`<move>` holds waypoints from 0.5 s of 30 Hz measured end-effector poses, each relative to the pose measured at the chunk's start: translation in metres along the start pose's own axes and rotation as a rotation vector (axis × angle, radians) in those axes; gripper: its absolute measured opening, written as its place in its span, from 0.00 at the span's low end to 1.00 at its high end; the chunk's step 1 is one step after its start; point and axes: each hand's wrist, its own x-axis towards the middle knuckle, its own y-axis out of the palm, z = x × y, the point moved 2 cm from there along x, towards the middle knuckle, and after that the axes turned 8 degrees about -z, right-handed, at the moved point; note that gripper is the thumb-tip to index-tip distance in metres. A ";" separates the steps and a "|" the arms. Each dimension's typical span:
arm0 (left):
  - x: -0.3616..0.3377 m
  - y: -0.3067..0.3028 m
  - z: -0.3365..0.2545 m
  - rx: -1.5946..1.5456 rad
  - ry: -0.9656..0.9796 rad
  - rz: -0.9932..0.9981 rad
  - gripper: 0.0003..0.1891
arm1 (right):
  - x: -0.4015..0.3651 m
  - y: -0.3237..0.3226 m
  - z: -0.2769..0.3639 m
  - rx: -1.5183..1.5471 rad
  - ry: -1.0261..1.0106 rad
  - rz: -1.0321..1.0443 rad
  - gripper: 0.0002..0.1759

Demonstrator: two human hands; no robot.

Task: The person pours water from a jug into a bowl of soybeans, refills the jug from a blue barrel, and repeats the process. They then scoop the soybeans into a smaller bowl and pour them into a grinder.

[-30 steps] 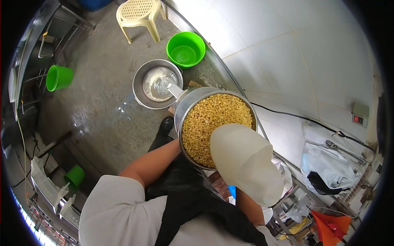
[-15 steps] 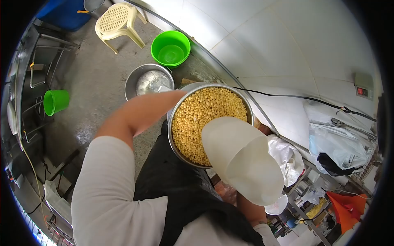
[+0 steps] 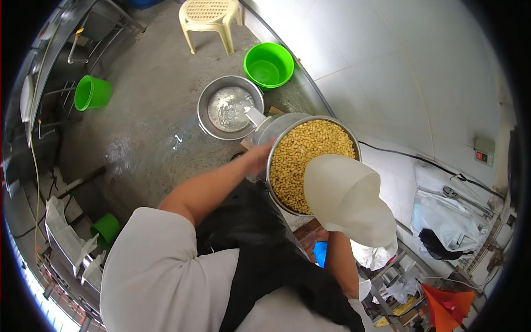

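A round metal hopper [image 3: 298, 166] full of yellow beans or kernels stands in front of me. My left hand [image 3: 261, 157] is at its left side, blurred, its fingers not clear. A large whitish plastic scoop or jug [image 3: 345, 193] covers the right part of the kernels. My right forearm rises beneath this scoop, which hides the hand. From the machine's left side a metal chute [image 3: 255, 116] points over a metal pot [image 3: 229, 108] on the floor. The pot's bottom is wet and shiny.
A green tub [image 3: 268, 65] stands beside the wall, near a cream plastic stool [image 3: 209, 14]. Green buckets [image 3: 93, 93] are at left. A black cable [image 3: 409, 157] runs along the wall to the right. Plastic bags [image 3: 448, 218] and an orange object [image 3: 447, 304] lie at right.
The view has shifted, so the hopper and pot appear further right. My left arm has drawn back, and the hand now shows at the hopper's left side. The chute is more visible.
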 end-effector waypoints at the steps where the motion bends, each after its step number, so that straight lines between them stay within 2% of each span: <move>1: -0.014 0.000 0.019 0.015 0.007 -0.026 0.36 | 0.003 0.004 0.003 -0.004 -0.004 0.008 0.30; 3: -0.028 -0.003 0.054 0.022 0.028 -0.050 0.38 | 0.004 0.009 0.009 -0.010 -0.014 0.026 0.30; 5: -0.023 -0.014 0.091 0.050 -0.115 0.039 0.44 | 0.005 0.015 0.014 -0.015 -0.025 0.043 0.30; 8: -0.055 -0.002 0.081 0.064 -0.165 0.021 0.40 | 0.007 0.022 0.018 -0.019 -0.043 0.063 0.30; 9: -0.059 0.000 0.078 0.088 -0.143 -0.005 0.44 | 0.006 0.022 0.021 -0.021 -0.050 0.070 0.30; 13: -0.083 0.015 0.050 0.113 -0.001 -0.039 0.45 | 0.001 0.004 0.037 -0.054 -0.113 0.057 0.31; 15: -0.103 0.030 0.035 0.076 0.183 0.000 0.50 | -0.009 -0.020 0.053 -0.089 -0.190 0.018 0.31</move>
